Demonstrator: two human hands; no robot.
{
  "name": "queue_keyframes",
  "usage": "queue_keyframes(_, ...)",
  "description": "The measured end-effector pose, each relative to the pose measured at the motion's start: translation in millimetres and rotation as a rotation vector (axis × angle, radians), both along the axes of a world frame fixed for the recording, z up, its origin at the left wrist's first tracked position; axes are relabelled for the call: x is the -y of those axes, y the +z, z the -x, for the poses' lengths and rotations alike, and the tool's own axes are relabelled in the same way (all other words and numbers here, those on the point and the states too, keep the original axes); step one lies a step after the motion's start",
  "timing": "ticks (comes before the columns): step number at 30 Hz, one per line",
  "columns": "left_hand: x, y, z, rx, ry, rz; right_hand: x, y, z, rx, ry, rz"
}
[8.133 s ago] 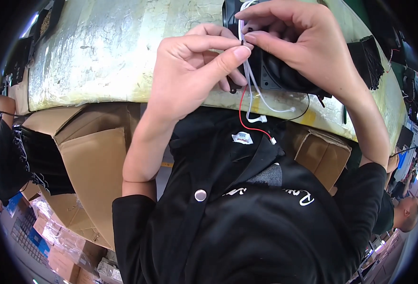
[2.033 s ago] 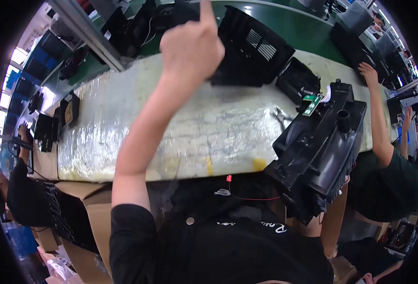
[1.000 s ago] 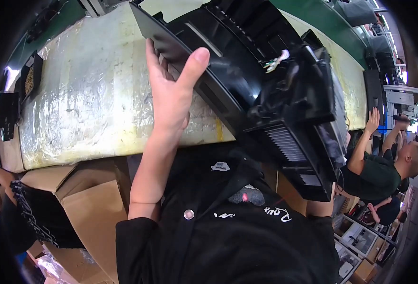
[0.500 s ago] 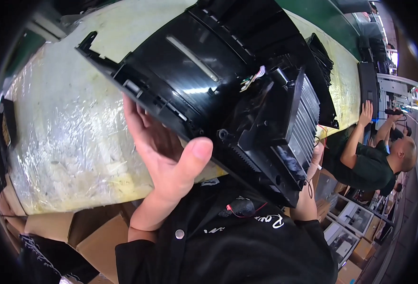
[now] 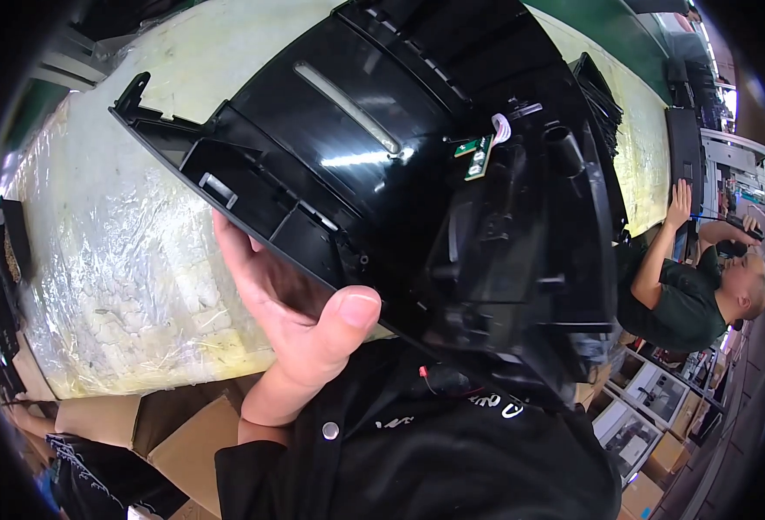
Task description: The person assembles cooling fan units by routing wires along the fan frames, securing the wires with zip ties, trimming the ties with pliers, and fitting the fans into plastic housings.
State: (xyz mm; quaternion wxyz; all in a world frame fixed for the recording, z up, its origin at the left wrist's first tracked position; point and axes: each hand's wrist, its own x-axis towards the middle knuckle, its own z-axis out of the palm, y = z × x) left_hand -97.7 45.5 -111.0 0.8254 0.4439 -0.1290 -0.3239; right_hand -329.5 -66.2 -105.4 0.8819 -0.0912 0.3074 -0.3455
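Observation:
A large, glossy black plastic housing point(image 5: 382, 113) with a long slot, clips and ribbed edges is held tilted above the table, in front of my chest. My left hand point(image 5: 300, 325) grips its near left edge, fingers underneath and thumb up at the rim. Inside the housing a small green circuit board point(image 5: 479, 156) hangs on a white cable point(image 5: 501, 128). To the right of the board is a dark moulded section point(image 5: 530, 260), partly in shadow. My right hand is hidden behind the housing. A small red connector point(image 5: 424, 372) shows against my black shirt.
The table point(image 5: 140, 286) is covered with wrinkled clear film. Open cardboard boxes point(image 5: 196, 451) stand below its near edge. To the right, a co-worker point(image 5: 690, 295) rests a hand by a black panel point(image 5: 684, 156). More black parts point(image 5: 601, 100) lie beyond the housing.
The housing has tilted and shifted slightly left. The ribbed block at its right no longer shows; the green board is now exposed. My right hand has gone out of sight.

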Motion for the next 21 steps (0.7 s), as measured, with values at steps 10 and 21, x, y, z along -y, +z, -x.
queue_keyframes(10,-1.4,-3.3,1.8,-0.059,-0.010,0.010,-3.2,4.7,-12.6,-0.037,-0.048,0.061)
queue_keyframes(21,10.5,-5.9,-1.1,0.295,0.027,-0.117,17.3,-18.2,14.2,-0.150,0.167,0.120)
